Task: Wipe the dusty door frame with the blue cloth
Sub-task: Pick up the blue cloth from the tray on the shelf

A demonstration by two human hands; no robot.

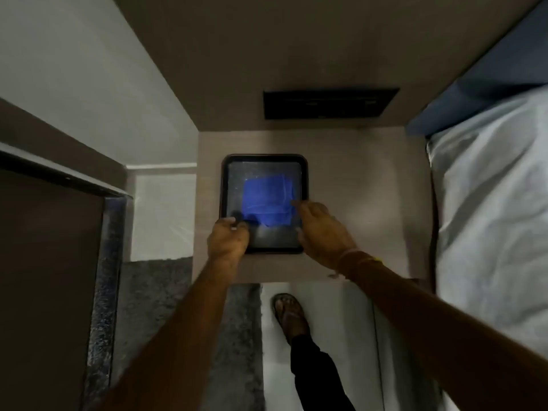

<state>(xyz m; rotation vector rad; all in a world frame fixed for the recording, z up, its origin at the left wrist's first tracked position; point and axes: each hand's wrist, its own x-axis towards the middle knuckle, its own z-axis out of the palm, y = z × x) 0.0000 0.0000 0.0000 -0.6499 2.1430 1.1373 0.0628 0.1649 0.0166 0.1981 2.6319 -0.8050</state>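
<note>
One cloth [268,201], one tray [224,185] | our left grip [228,237] pinches tray's near-left rim | right grip [321,229] spread wide, fingertips at cloth's edge | bare desk [364,185] beyond right grip.

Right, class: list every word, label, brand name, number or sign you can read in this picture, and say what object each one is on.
None can be read.
Dark tray: no print shows.
Blue cloth: plain, only fold lines.
Black panel on the wall above the side table: faint marks, too dark and blurred to read.
Thread band at the right hand's wrist: no lettering visible.
</note>
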